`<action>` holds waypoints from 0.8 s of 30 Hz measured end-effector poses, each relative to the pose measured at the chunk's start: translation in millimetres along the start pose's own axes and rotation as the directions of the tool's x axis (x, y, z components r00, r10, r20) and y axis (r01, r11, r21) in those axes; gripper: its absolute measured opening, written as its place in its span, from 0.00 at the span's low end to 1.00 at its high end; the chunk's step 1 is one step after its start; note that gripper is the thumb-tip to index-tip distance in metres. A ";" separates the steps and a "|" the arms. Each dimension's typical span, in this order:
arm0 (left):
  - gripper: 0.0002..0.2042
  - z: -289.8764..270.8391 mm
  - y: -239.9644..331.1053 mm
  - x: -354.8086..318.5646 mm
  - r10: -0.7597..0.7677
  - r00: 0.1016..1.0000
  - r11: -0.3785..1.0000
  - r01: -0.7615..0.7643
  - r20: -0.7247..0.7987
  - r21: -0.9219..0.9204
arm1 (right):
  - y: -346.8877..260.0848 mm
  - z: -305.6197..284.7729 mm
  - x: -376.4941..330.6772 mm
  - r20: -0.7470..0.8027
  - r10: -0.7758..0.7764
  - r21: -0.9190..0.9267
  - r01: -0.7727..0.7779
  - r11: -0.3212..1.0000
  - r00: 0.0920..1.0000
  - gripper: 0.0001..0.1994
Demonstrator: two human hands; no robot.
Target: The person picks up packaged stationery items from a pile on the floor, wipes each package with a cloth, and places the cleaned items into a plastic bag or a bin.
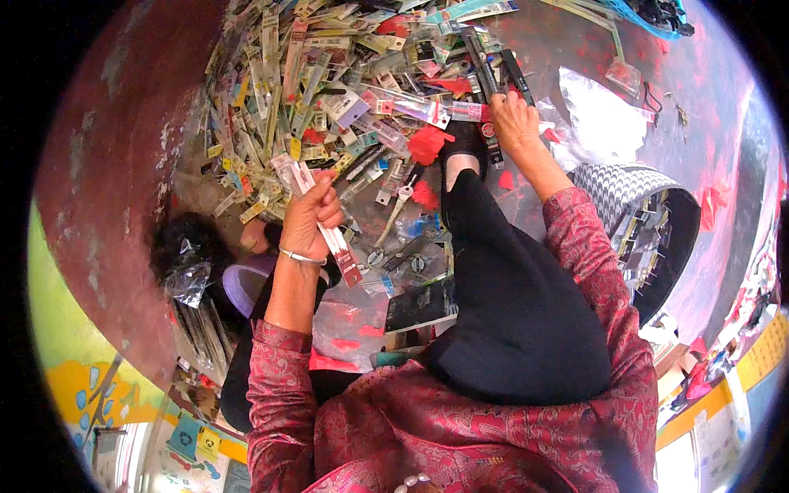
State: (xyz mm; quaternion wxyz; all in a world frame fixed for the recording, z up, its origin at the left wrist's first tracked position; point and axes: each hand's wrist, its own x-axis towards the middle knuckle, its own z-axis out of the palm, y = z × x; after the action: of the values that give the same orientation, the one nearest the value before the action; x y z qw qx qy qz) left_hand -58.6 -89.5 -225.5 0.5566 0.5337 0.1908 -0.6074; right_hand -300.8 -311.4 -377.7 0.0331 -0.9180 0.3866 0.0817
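My left hand (315,212) is closed around a small bundle of long, narrow plastic packets (339,246), pale with a dark red printed end pointing down toward me. Over the right side of the pile, my right hand (518,125) bends its fingers down onto long black packets (481,66); its fingertips are pressed together at their edge. A clear packet with a pink-red end (467,112) lies just left of those fingers. The large pile of slim packets (279,90) spreads on the floor in front of me, with torn red scraps (429,145) among them.
To my right, a patterned round container (625,187) lies tipped, with packets inside. White plastic sheeting (604,123) is beyond it. A purple ring-shaped object (243,287) and more bundled packets (201,337) are at my left. My shoe (463,140) borders the pile.
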 end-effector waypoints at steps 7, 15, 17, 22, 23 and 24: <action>0.11 -7.8 -4.6 6.3 0.005 0.998 0.998 -0.002 0.060 -0.064 | 17.2 -54.8 19.7 0.203 0.122 0.252 -0.172 0.952 0.972 0.10; 0.17 40.9 -24.6 36.1 0.210 0.971 0.955 -0.180 -0.112 0.236 | -124.9 -163.4 8.7 0.369 -0.540 0.631 0.223 0.743 0.756 0.14; 0.12 23.3 -19.7 42.1 0.218 0.960 0.959 -0.177 -0.175 0.220 | -132.8 -145.3 9.7 0.314 -0.628 0.753 0.217 0.622 0.712 0.18; 0.13 -25.4 9.7 32.1 0.244 0.947 0.969 -0.230 -0.211 0.088 | -114.3 -93.9 39.1 0.107 -0.309 0.536 0.207 0.818 0.945 0.16; 0.14 -9.0 11.3 25.6 0.220 0.933 0.975 -0.212 -0.284 0.059 | -115.0 -69.4 43.2 0.061 -0.316 0.375 0.271 0.887 0.947 0.15; 0.14 0.5 10.4 19.7 0.185 0.948 0.983 -0.173 -0.258 0.068 | -117.7 -46.5 46.8 0.018 -0.333 0.204 0.323 0.924 0.943 0.13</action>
State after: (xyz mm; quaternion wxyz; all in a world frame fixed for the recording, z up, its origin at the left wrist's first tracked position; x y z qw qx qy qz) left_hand -46.0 -102.4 -238.6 0.5671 0.6370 0.2003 -0.4823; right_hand -178.7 -267.9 -340.4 0.1474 -0.9594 0.2328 0.0603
